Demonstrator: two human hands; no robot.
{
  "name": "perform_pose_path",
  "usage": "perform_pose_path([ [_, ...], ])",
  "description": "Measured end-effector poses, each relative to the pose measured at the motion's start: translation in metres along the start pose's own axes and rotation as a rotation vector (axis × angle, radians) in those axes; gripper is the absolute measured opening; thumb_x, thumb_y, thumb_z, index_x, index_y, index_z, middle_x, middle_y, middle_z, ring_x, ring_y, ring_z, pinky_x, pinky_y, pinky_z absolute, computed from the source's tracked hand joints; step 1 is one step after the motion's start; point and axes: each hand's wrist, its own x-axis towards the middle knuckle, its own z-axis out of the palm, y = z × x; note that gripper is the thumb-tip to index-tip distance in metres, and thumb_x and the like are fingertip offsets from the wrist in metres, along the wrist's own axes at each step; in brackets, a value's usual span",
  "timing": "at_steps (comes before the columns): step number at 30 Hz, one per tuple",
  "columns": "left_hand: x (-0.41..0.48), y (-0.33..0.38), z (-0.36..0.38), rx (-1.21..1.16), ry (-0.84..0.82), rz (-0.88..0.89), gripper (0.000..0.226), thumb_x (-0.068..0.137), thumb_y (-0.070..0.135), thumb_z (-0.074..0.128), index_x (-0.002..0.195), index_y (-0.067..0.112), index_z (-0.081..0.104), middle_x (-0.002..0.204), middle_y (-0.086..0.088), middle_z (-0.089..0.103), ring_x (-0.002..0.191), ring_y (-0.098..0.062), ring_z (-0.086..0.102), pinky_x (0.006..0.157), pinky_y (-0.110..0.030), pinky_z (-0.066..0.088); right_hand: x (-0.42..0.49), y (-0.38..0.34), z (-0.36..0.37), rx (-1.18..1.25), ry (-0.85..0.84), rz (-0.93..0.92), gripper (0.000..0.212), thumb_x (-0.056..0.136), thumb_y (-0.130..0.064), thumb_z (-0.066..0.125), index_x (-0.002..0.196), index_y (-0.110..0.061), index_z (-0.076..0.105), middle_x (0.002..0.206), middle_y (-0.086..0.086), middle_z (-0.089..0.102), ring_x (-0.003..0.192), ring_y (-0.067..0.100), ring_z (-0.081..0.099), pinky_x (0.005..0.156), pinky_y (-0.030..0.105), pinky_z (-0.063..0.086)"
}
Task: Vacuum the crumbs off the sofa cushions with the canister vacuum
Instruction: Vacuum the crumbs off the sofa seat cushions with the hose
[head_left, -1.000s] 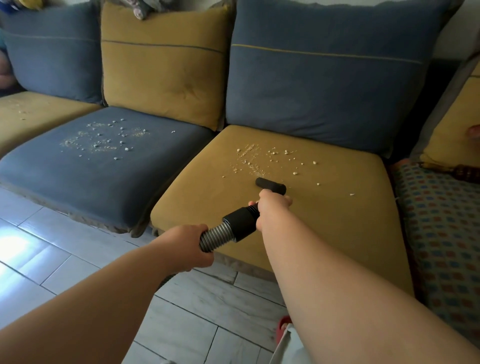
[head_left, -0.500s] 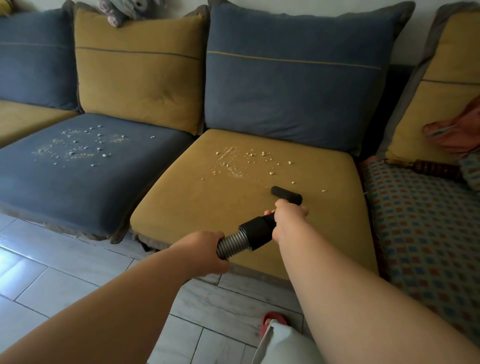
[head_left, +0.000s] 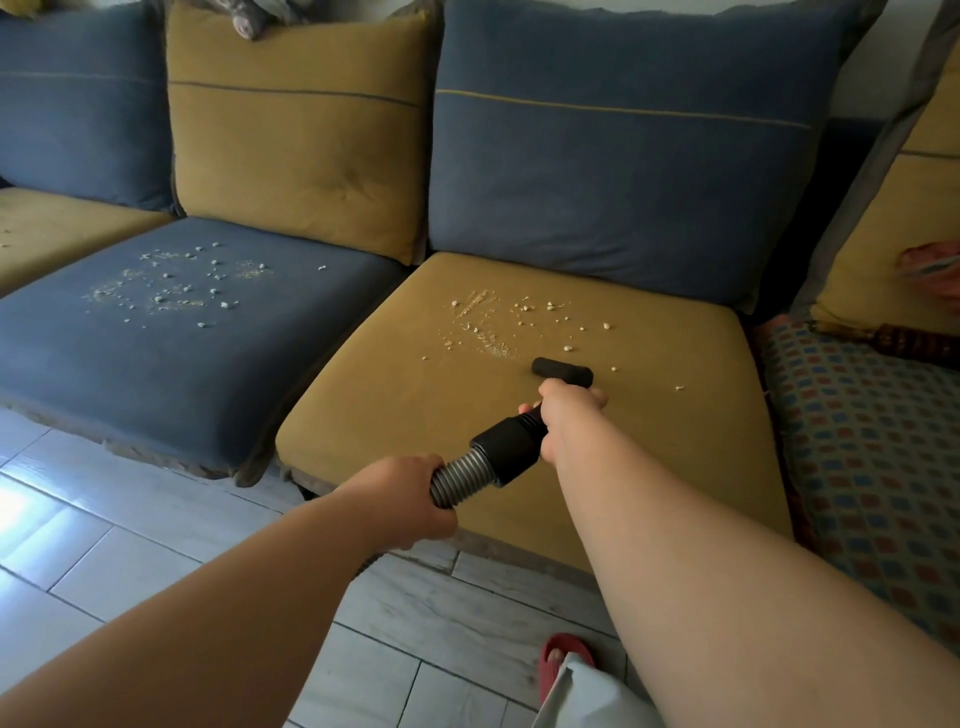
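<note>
Head view, angled down along two bare forearms toward a sofa. Held a ribbed grey flexible vacuum hose (head_left: 457, 478) in the left hand (head_left: 410, 493), fingers curled tightly all the way round it with no gap, just behind a black plastic cuff (head_left: 506, 447). Gripped the black tube past that cuff with the right hand (head_left: 563, 415), fingers wrapped closed around it, fingertips (head_left: 596, 399) just visible on the far side; could not tell how the thumb lay. Rested a short black bar-shaped nozzle (head_left: 562, 369) flat on a mustard-yellow fabric seat cushion (head_left: 649, 441), just beyond the right knuckles.

Showed pale crumbs and fine dusty streaks (head_left: 493, 322) scattered on that cushion just beyond and to the left of the nozzle, plus a few stray bits to its right. Showed, touching it on the left, a slate-blue fabric seat cushion (head_left: 182, 374) with a second patch of pale crumbs (head_left: 171, 291) near its middle, well apart from the nozzle.

Showed behind the seats a large slate-blue back cushion (head_left: 623, 182) with a thin yellow stripe, and beside it a mustard-yellow back cushion (head_left: 296, 156) with a dark stripe. Showed at the right a blue-and-red checked seat cover (head_left: 872, 441). Showed below the sofa edge pale grey floor tiles (head_left: 130, 545) and, near the bottom, a red slipper (head_left: 558, 660) with toes showing.
</note>
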Motion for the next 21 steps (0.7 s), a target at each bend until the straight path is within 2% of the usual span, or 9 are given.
perform_pose_path([
  [5, 0.005, -0.009, -0.002, -0.038, 0.018, -0.021, 0.023, 0.079, 0.024, 0.064, 0.096, 0.028, 0.049, 0.086, -0.001, 0.061, 0.059, -0.012, 0.061, 0.062, -0.03, 0.06, 0.004, -0.003, 0.018, -0.036, -0.018, -0.021, 0.051, 0.092, -0.008, 0.048, 0.134, -0.027, 0.026, 0.089, 0.01, 0.063, 0.046, 0.017, 0.056, 0.061, 0.035, 0.054],
  [10, 0.01, -0.019, -0.005, -0.067, 0.038, -0.041, 0.024, 0.079, 0.025, 0.064, 0.097, 0.028, 0.048, 0.085, -0.001, 0.061, 0.057, -0.012, 0.061, 0.059, -0.028, 0.059, 0.006, -0.005, 0.036, -0.041, -0.032, -0.032, 0.047, 0.091, -0.006, 0.049, 0.129, -0.025, 0.03, 0.087, 0.009, 0.06, 0.049, 0.018, 0.058, 0.072, 0.04, 0.057],
  [16, 0.006, -0.037, -0.009, -0.071, 0.046, -0.063, 0.025, 0.078, 0.026, 0.064, 0.096, 0.029, 0.047, 0.083, 0.0, 0.061, 0.057, -0.01, 0.061, 0.058, -0.026, 0.06, 0.002, 0.001, 0.055, -0.074, -0.048, -0.023, 0.042, 0.092, -0.006, 0.047, 0.125, -0.025, 0.03, 0.095, 0.009, 0.062, 0.046, 0.018, 0.056, 0.065, 0.034, 0.054],
  [18, 0.003, -0.044, -0.009, -0.08, 0.051, -0.072, 0.024, 0.077, 0.027, 0.064, 0.095, 0.03, 0.048, 0.083, -0.001, 0.061, 0.058, -0.011, 0.062, 0.059, -0.029, 0.061, -0.001, 0.004, 0.062, -0.086, -0.068, -0.022, 0.041, 0.092, -0.007, 0.046, 0.125, -0.024, 0.029, 0.091, 0.009, 0.06, 0.048, 0.018, 0.056, 0.067, 0.035, 0.055],
  [21, -0.002, -0.054, -0.008, -0.099, 0.073, -0.076, 0.024, 0.077, 0.028, 0.065, 0.092, 0.031, 0.047, 0.083, -0.001, 0.061, 0.057, -0.011, 0.062, 0.058, -0.028, 0.061, -0.007, 0.01, 0.071, -0.093, -0.107, -0.023, 0.04, 0.094, -0.009, 0.043, 0.128, -0.023, 0.028, 0.098, 0.009, 0.058, 0.052, 0.018, 0.056, 0.069, 0.035, 0.054],
])
